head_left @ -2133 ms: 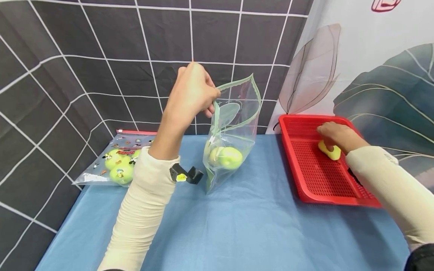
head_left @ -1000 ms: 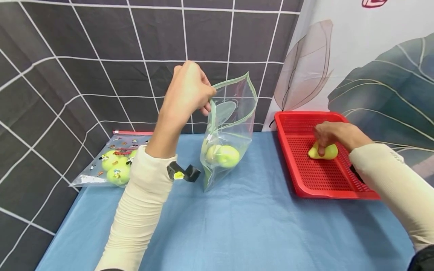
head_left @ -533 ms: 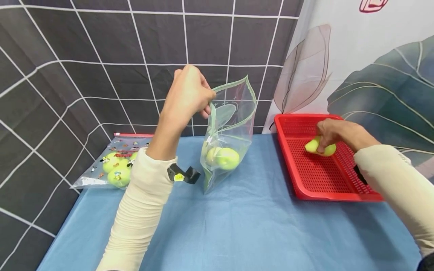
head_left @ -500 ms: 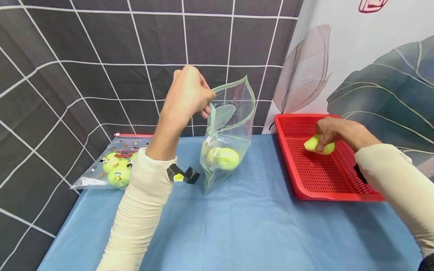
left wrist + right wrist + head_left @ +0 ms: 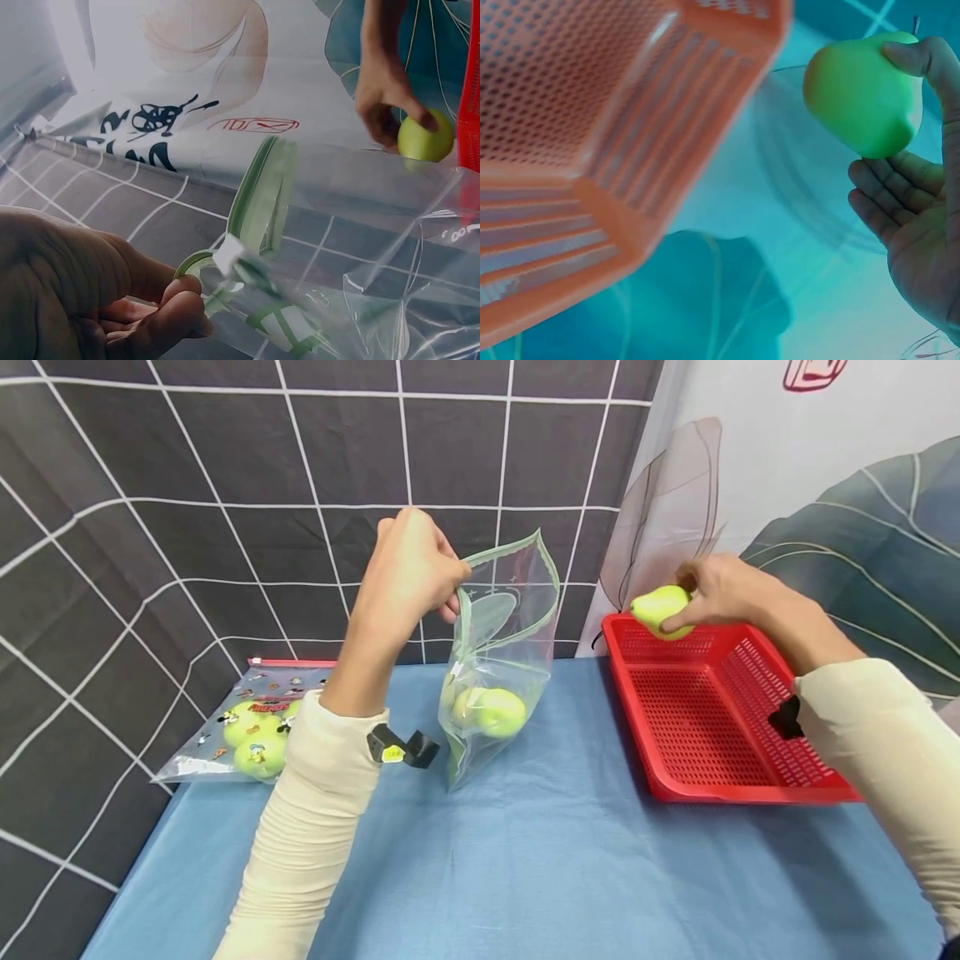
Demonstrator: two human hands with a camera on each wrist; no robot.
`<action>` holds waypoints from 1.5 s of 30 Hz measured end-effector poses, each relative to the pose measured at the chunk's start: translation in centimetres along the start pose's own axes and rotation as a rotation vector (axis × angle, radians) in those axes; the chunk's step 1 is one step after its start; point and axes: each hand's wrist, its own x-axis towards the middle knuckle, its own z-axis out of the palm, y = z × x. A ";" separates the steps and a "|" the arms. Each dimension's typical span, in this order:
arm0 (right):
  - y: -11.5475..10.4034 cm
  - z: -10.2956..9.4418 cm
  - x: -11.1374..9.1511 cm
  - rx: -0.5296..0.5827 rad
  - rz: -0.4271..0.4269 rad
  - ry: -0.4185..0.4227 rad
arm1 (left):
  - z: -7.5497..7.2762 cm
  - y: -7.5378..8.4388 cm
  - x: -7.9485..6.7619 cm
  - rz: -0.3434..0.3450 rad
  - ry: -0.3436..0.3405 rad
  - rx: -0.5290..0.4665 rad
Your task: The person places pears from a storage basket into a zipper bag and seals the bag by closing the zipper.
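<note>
My left hand (image 5: 411,564) pinches the green-edged rim of a clear zip bag (image 5: 480,652) by its left corner; its mouth gapes open. Inside lies yellow-green fruit (image 5: 501,712), at the bottom. In the left wrist view, thumb and fingers grip the bag's green strip (image 5: 262,195) beside a white slider. My right hand (image 5: 723,593) holds a yellow-green pear (image 5: 662,610) above the back of a red basket (image 5: 720,793). The right wrist view shows the pear (image 5: 866,94) between thumb and fingers, its stem pointing up.
A second zip bag (image 5: 202,764) with a red top edge and cartoon prints lies at the left, holding several green fruits. Blue cloth (image 5: 510,877) covers the table. A dark grid-patterned sheet (image 5: 360,443) hangs behind, with a white leaf-printed one at the right.
My right hand has taken hold of the pear in the basket and lifted it up and to the left, above the basket's back edge. The left hand still holds the bag in place.
</note>
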 end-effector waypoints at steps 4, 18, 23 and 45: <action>-1.8 -1.5 0.1 0.041 -0.018 0.067 | 0.1 0.1 0.0 -0.003 -0.002 0.002; -7.3 -5.4 1.0 0.200 -0.025 0.268 | 0.4 0.1 0.2 -0.016 -0.022 0.018; -10.0 -6.1 1.3 0.260 -0.057 0.345 | 0.4 0.0 0.2 -0.016 -0.025 0.023; -18.2 -5.6 1.2 0.357 -0.291 0.350 | 0.5 -0.1 0.3 -0.010 -0.022 0.020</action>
